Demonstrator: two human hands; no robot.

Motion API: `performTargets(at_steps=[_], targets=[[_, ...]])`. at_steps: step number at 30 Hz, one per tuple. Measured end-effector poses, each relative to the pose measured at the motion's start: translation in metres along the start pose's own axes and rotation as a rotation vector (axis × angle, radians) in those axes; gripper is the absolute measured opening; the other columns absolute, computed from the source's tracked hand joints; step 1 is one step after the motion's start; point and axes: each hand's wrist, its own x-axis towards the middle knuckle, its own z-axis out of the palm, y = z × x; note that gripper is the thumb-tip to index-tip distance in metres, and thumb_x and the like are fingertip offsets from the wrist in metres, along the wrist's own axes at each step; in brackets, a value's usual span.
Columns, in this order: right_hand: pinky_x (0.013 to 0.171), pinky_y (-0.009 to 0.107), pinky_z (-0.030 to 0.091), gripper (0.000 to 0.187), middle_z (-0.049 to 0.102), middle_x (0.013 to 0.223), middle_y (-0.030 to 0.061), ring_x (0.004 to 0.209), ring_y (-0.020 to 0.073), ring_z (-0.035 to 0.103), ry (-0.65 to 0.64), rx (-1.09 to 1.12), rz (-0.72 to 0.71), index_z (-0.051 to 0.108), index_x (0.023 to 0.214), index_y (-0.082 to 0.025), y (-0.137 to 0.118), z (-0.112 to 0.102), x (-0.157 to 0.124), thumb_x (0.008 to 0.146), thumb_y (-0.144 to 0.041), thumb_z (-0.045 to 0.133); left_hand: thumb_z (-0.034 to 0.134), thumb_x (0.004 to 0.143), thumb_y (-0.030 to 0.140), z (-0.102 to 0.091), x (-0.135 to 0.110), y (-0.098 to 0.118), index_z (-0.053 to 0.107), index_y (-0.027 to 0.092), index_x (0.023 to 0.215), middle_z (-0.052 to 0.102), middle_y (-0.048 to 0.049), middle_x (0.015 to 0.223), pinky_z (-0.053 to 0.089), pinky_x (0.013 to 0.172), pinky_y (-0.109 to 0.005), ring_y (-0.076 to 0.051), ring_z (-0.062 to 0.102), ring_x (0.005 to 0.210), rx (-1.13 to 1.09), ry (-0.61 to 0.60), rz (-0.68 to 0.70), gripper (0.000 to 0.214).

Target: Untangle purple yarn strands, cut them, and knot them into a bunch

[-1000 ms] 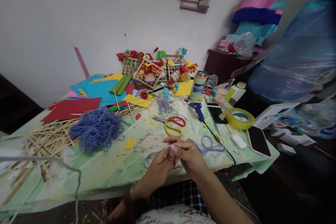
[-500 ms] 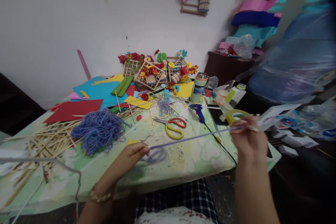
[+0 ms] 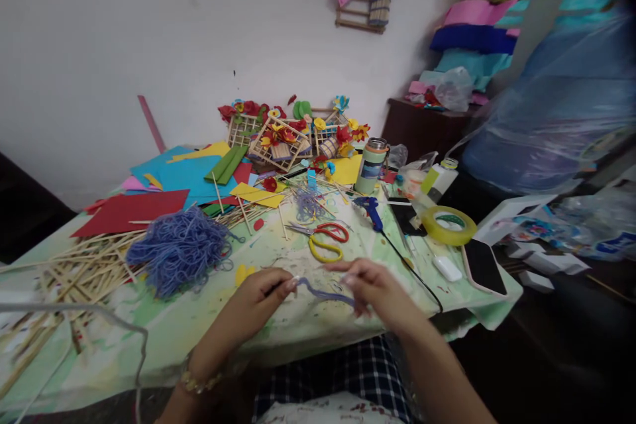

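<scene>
Both my hands hover over the near edge of a green craft table (image 3: 209,324). My left hand (image 3: 261,291) pinches one end of a short purple yarn strand (image 3: 322,293). Close beside it, my right hand (image 3: 372,285) is closed on the strand's other end, and the yarn sags slack between the two hands. A big heap of the same purple yarn (image 3: 179,253) lies to the left of my hands. Red and yellow scissors (image 3: 325,238) rest just beyond my fingers.
Wooden sticks (image 3: 79,271) pile at the left, coloured paper sheets (image 3: 149,192) behind them. Stick frames with paper flowers (image 3: 288,132) stand at the back by the wall. A blue glue gun (image 3: 370,211), tumbler (image 3: 372,165), yellow tape roll (image 3: 451,224) and phone (image 3: 484,266) sit at the right.
Half a second ago my right hand held the strand stretched taut far out to the right. It has come back next to my left hand, and the yarn now hangs slack.
</scene>
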Motion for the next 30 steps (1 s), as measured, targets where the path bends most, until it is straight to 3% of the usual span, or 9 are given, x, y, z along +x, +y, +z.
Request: performTargets(at_steps=[3,6,8,10,13,17,23,26,30], targets=[[0.033,0.017,0.033,0.038,0.063,0.072,-0.0004,0.034,0.0032,0.043,-0.291,-0.018,0.156,0.049,0.073,-0.017,0.02,0.033,0.006,0.07,-0.048,0.071,0.044,0.089,0.04,0.009,0.005,0.012,0.063,0.016,0.074,0.062,-0.0023,0.071,0.041,0.066,-0.024,-0.015,0.055,0.069,-0.034,-0.073,0.043,0.035],[0.034,0.016,0.029,0.039,0.058,0.058,-0.0031,0.034,0.0036,0.04,-0.43,0.027,0.179,0.05,0.074,-0.016,0.021,0.029,0.004,0.07,-0.048,0.072,0.048,0.087,0.042,0.009,0.002,0.008,0.065,0.016,0.081,0.063,-0.0029,0.076,0.041,0.067,-0.025,-0.015,0.055,0.072,-0.087,-0.064,-0.009,0.031],[0.036,0.016,0.026,0.038,0.055,0.052,-0.0042,0.037,0.0042,0.04,-0.349,0.093,0.108,0.05,0.073,-0.016,0.015,0.014,0.001,0.072,-0.047,0.072,0.055,0.082,0.043,0.006,-0.003,0.0,0.065,0.017,0.09,0.063,-0.0029,0.079,0.041,0.064,-0.025,-0.015,0.055,0.071,-0.14,-0.013,-0.086,0.029],[0.042,0.017,0.029,0.037,0.052,0.049,-0.0049,0.042,0.0058,0.044,-0.164,0.132,-0.008,0.049,0.071,-0.016,0.006,-0.004,-0.002,0.073,-0.045,0.072,0.06,0.078,0.045,0.002,-0.008,-0.008,0.064,0.017,0.095,0.062,-0.0019,0.077,0.04,0.06,-0.024,-0.015,0.053,0.068,-0.198,0.045,-0.154,0.033],[0.049,0.02,0.033,0.032,0.052,0.051,-0.0047,0.048,0.0078,0.047,0.017,0.133,-0.12,0.05,0.071,-0.017,-0.005,-0.026,-0.008,0.077,-0.041,0.07,0.061,0.076,0.047,-0.003,-0.014,-0.019,0.065,0.017,0.089,0.059,-0.0005,0.071,0.039,0.056,-0.023,-0.013,0.049,0.063,-0.287,0.111,-0.213,0.033],[0.051,0.022,0.033,0.027,0.053,0.053,-0.003,0.05,0.0092,0.045,0.07,0.114,-0.164,0.053,0.071,-0.017,-0.013,-0.04,-0.017,0.08,-0.038,0.068,0.063,0.074,0.051,-0.005,-0.015,-0.027,0.065,0.016,0.081,0.053,0.0023,0.061,0.034,0.05,-0.022,-0.01,0.042,0.054,-0.403,0.204,-0.269,0.036],[0.052,0.022,0.036,0.025,0.052,0.054,-0.002,0.052,0.0102,0.047,0.127,0.123,-0.19,0.055,0.069,-0.017,-0.013,-0.051,-0.025,0.079,-0.036,0.068,0.074,0.063,0.054,-0.006,-0.009,-0.033,0.063,0.016,0.075,0.06,0.0004,0.071,0.038,0.055,-0.02,-0.009,0.048,0.06,-0.739,0.516,-0.277,0.041],[0.05,0.022,0.036,0.025,0.05,0.055,-0.0022,0.05,0.0091,0.045,0.217,0.174,-0.224,0.056,0.069,-0.017,-0.013,-0.06,-0.026,0.076,-0.035,0.071,0.074,0.061,0.058,-0.011,-0.012,-0.033,0.052,0.016,0.055,0.047,0.0032,0.055,0.035,0.047,-0.02,-0.008,0.039,0.05,-0.998,0.477,-0.22,0.048],[0.046,0.02,0.036,0.024,0.043,0.053,-0.0044,0.045,0.0059,0.036,0.329,0.299,-0.307,0.058,0.068,-0.016,-0.015,-0.079,-0.024,0.071,-0.032,0.075,0.069,0.068,0.057,-0.017,-0.025,-0.038,0.02,0.017,0.044,0.015,0.0065,0.038,0.036,0.043,-0.02,-0.008,0.021,0.04,-1.343,0.44,-0.108,0.067]])
